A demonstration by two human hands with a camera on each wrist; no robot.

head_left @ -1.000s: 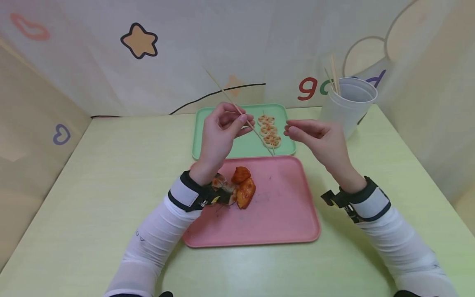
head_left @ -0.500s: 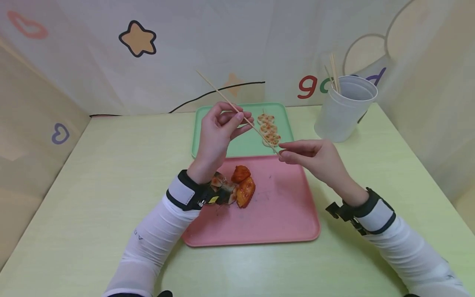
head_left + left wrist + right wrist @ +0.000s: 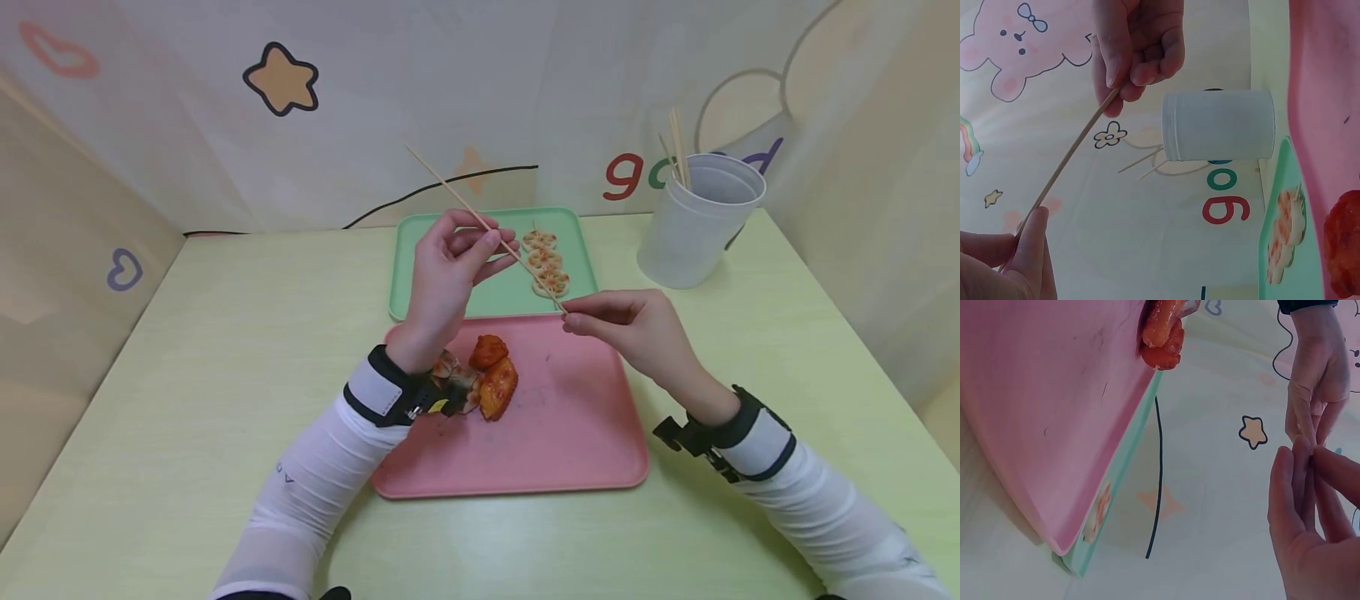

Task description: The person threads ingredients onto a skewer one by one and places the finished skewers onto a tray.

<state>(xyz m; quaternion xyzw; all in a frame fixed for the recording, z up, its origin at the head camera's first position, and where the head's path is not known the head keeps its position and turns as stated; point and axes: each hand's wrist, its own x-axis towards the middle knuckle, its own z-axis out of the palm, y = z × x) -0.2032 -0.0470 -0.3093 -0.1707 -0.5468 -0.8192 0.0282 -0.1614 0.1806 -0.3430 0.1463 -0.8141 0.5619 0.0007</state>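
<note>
A thin wooden skewer (image 3: pixel 457 196) slants above the trays, its upper end toward the back wall. Midway along it, my left hand (image 3: pixel 444 271) pinches it between thumb and fingers. The lower end is pinched by the fingertips of my right hand (image 3: pixel 637 329); in the left wrist view the skewer (image 3: pixel 1069 153) spans both hands. Behind it on the green tray (image 3: pixel 420 275) lie round flower-patterned slices (image 3: pixel 546 260) in a row on a stick. Two reddish glazed food pieces (image 3: pixel 497 387) sit on the pink tray (image 3: pixel 570 433). My left wrist partly covers the food beside them.
At the back right stands a white plastic cup (image 3: pixel 690 233) with several wooden sticks (image 3: pixel 678 150) leaning in it. The pink tray's far edge meets the green tray. A printed cloth wall (image 3: pixel 360 100) borders the table (image 3: pixel 247 333).
My right hand has come down and left to the skewer's lower end and now pinches it. My left hand keeps its hold, with the skewer shifted slightly.
</note>
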